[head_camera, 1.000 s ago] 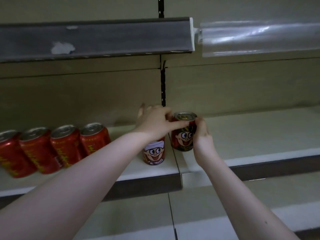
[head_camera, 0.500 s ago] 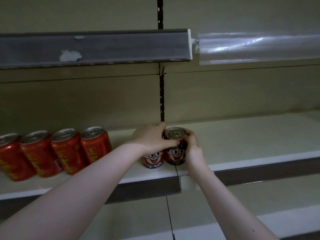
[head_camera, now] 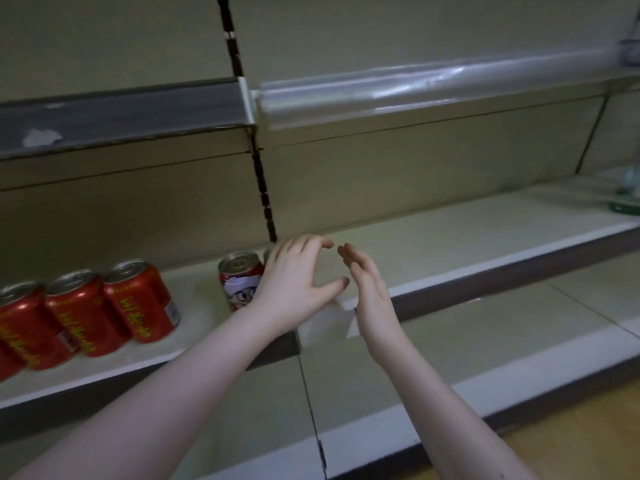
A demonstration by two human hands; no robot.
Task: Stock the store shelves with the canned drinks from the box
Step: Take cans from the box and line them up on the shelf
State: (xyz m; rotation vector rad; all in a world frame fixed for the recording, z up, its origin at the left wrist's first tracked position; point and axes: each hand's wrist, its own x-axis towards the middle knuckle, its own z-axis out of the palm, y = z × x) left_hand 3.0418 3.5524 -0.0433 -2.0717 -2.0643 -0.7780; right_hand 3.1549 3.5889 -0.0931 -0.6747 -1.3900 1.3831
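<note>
A red can with a cartoon face (head_camera: pixel 239 284) stands upright on the middle shelf (head_camera: pixel 450 244). A second such can (head_camera: pixel 267 254) is almost wholly hidden behind my left hand, only a sliver of its top showing. My left hand (head_camera: pixel 294 282) hovers open in front of these cans, fingers spread. My right hand (head_camera: pixel 367 292) is open just to the right of it, palm facing left, holding nothing. Three red cans with yellow lettering (head_camera: pixel 86 313) stand in a row at the left of the same shelf. The box is out of view.
An upper shelf with a grey price strip (head_camera: pixel 121 116) and a clear plastic strip (head_camera: pixel 433 88) overhangs the cans. A slotted black upright (head_camera: pixel 263 188) runs down the back panel. A lower shelf (head_camera: pixel 433 375) juts out below. A greenish object (head_camera: pixel 627 199) sits at the far right.
Both hands have let go of the cartoon cans and drawn back, open. The cans now stand on the shelf. The camera has swung to the right and tilted.
</note>
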